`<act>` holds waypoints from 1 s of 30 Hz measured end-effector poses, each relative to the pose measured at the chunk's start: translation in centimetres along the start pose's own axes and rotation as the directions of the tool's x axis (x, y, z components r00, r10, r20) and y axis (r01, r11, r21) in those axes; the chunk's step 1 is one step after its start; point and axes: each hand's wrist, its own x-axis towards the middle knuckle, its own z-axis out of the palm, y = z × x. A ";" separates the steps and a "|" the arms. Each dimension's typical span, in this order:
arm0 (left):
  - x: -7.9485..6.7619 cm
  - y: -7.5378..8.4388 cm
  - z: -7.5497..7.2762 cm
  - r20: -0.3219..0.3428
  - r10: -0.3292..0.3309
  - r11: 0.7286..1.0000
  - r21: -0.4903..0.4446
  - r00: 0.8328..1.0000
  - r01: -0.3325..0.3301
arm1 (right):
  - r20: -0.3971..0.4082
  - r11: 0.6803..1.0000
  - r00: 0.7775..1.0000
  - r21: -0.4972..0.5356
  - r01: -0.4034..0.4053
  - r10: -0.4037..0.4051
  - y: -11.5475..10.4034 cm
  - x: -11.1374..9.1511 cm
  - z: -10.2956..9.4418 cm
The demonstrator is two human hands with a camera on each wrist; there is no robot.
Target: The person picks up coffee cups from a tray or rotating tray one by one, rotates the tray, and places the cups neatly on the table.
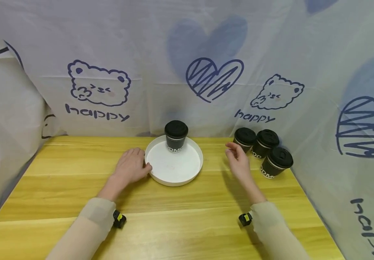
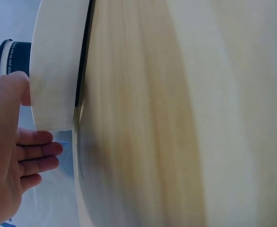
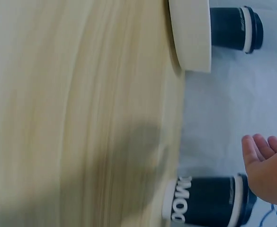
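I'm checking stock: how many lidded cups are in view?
4: one cup in the white tray; right of it, on the table, a left cup, middle cup and front cup.

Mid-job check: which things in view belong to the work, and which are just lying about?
Likely part of the work:
- tray, at the left hand
- cup on the tray
- three cups, near the right hand

Likely just surroundings:
- table, beneath it all
- printed cloth, hanging behind

The tray (image 1: 173, 167) is white, the cups (image 1: 176, 137) black, the table (image 1: 180, 224) yellow-grained.
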 end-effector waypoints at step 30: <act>-0.1 0.2 0.1 0.020 -0.044 0.998 -0.031 0.999 0.045 | 0.233 0.983 0.955 -0.049 -0.176 0.183 0.8 1.9 7.7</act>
